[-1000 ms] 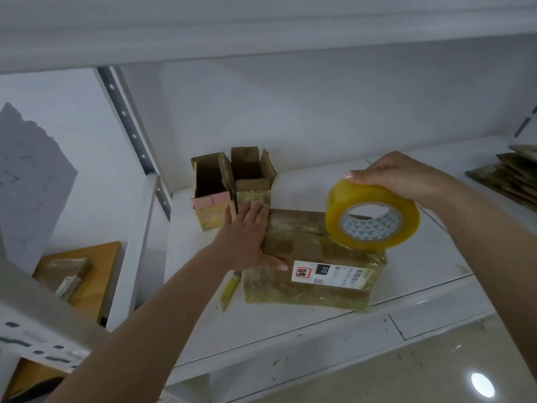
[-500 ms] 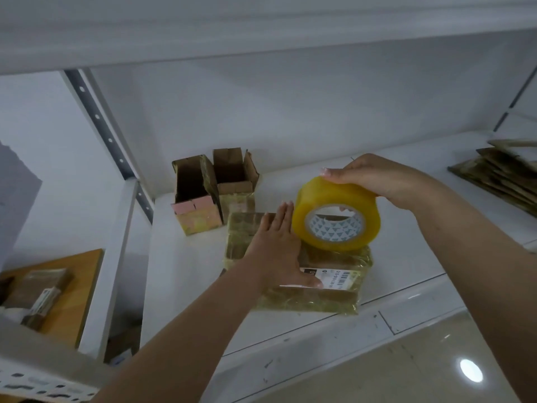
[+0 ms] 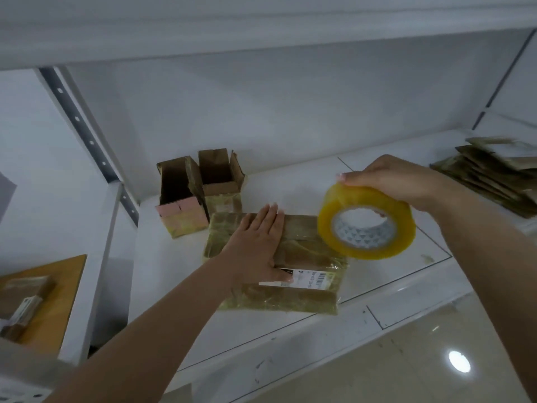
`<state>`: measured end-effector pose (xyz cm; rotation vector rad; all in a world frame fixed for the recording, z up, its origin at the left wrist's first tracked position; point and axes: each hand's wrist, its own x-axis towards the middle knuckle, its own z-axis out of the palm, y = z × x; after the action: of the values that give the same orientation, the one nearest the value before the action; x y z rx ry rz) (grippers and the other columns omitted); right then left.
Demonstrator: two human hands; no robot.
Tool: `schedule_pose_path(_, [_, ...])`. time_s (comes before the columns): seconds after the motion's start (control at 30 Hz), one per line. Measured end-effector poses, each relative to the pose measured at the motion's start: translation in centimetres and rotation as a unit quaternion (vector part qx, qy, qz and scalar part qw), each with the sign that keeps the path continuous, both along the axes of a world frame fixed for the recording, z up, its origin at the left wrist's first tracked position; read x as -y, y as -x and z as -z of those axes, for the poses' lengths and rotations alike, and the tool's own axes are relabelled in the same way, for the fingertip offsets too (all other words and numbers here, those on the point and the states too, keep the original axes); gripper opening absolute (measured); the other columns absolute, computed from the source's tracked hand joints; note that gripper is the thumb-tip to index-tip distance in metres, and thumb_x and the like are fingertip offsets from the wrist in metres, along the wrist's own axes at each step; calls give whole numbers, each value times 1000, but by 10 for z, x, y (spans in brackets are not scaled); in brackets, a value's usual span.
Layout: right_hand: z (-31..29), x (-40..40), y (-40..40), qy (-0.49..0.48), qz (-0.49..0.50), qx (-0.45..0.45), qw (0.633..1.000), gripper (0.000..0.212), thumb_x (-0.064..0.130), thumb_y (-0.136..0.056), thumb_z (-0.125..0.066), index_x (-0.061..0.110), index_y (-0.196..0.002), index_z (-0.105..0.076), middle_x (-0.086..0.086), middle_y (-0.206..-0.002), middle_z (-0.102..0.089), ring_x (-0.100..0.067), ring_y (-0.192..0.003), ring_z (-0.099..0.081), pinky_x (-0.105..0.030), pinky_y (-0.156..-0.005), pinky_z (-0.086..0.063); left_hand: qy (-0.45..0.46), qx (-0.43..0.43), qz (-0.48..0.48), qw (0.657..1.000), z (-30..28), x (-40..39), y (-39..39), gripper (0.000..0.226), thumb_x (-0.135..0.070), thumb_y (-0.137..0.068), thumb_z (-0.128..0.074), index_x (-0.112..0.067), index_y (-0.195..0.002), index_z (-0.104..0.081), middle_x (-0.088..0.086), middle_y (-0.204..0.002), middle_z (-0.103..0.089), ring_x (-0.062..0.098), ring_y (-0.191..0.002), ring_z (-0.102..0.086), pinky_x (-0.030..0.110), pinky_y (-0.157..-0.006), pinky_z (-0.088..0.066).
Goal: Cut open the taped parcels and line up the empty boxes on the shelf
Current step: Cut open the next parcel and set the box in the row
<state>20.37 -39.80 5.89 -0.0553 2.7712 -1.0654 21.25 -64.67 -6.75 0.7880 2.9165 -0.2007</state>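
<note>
A flat taped parcel [image 3: 308, 251] with a white shipping label lies on the white shelf [image 3: 386, 283]. My left hand [image 3: 257, 247] rests flat on its top, fingers straight. My right hand [image 3: 389, 181] grips a yellow tape roll [image 3: 366, 221] from above and holds it on edge over the parcel's right end. Behind the parcel, two opened small boxes [image 3: 200, 190] stand side by side with their flaps up.
A stack of flattened cardboard [image 3: 494, 175] lies at the shelf's right. A perforated shelf upright [image 3: 87, 135] rises on the left. Beyond it, a wooden surface [image 3: 55, 289] holds small packets. An upper shelf board [image 3: 261, 27] hangs overhead; tiled floor lies below.
My left hand has slid across the parcel top, from its left end toward the middle. The tape roll has stayed at the parcel's right end while the view shifted.
</note>
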Motion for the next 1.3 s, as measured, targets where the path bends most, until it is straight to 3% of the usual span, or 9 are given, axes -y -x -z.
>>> schedule_pose_path(0.13, [4, -36, -10, -204, 23, 64, 977, 56, 62, -78, -70, 7, -84, -71, -11, -81, -68, -23, -71, -64, -30, -63, -46, -7, 5, 8, 1000, 1, 2, 2, 124, -81, -79, -44, -7, -148, 27, 11, -158, 30, 25, -147, 25, 43, -119, 12])
schedule_pose_path(0.67, [121, -24, 1, -181, 45, 128, 974, 59, 66, -78, -64, 8, -76, -68, -8, -74, -69, -25, -72, -69, -42, -81, -57, 17, -2, 10, 1000, 7, 1, 3, 126, -85, -76, -41, -6, -148, 26, 13, -157, 31, 24, -146, 27, 44, -120, 12])
schedule_pose_path(0.73, [126, -21, -2, -159, 54, 124, 978, 56, 63, -80, -65, 7, -77, -70, -9, -74, -69, -26, -71, -69, -43, -82, -57, -44, -8, 17, 999, 5, 6, -1, 124, -87, -73, -35, -9, -150, 23, 10, -158, 28, 21, -146, 27, 47, -122, 7])
schedule_pose_path(0.8, [129, -21, -5, -143, 63, 120, 980, 55, 63, -80, -65, 8, -76, -71, -10, -74, -70, -26, -71, -69, -44, -83, -57, -275, -51, 4, 960, 3, 16, -10, 107, -78, -83, -35, -13, -155, 9, 3, -163, 13, 15, -150, 15, 45, -123, 0])
schedule_pose_path(0.9, [129, -21, -10, -129, 79, 108, 983, 54, 63, -80, -65, 9, -77, -71, -9, -75, -70, -27, -71, -69, -46, -85, -56, -568, -187, -156, 786, 0, 42, -23, 61, -39, -99, -44, -13, -151, -28, 0, -156, -29, 9, -143, -23, 17, -112, -22])
schedule_pose_path(0.97, [129, -18, -11, -127, 88, 98, 983, 54, 63, -80, -65, 9, -76, -70, -9, -74, -70, -28, -71, -68, -46, -84, -56, -541, -239, -315, 742, 10, 65, -29, 47, -19, -101, -45, -9, -145, -36, 9, -147, -39, 18, -135, -36, 19, -104, -28])
schedule_pose_path(1.07, [129, -9, -10, -127, 94, 86, 984, 54, 62, -80, -64, 8, -74, -68, -9, -72, -68, -28, -69, -67, -44, -81, -57, -406, -123, -475, 771, 46, 93, -37, 44, -15, -96, -48, -6, -139, -44, 17, -138, -44, 34, -128, -44, 41, -104, -39])
schedule_pose_path(1.17, [129, 2, -6, -118, 92, 83, 985, 56, 64, -79, -65, 9, -75, -67, -9, -72, -68, -27, -69, -67, -41, -79, -56, -249, 36, -514, 820, 68, 95, -53, 42, -34, -95, -48, -6, -125, -55, 15, -123, -52, 36, -114, -52, 43, -91, -47])
schedule_pose_path(1.3, [131, 10, -3, -100, 96, 88, 986, 54, 62, -80, -66, 7, -79, -67, -11, -75, -68, -27, -70, -67, -38, -74, -54, -157, 27, -456, 876, 79, 86, -68, 35, -34, -96, -48, -11, -119, -61, 10, -119, -51, 31, -115, -47, 41, -84, -46])
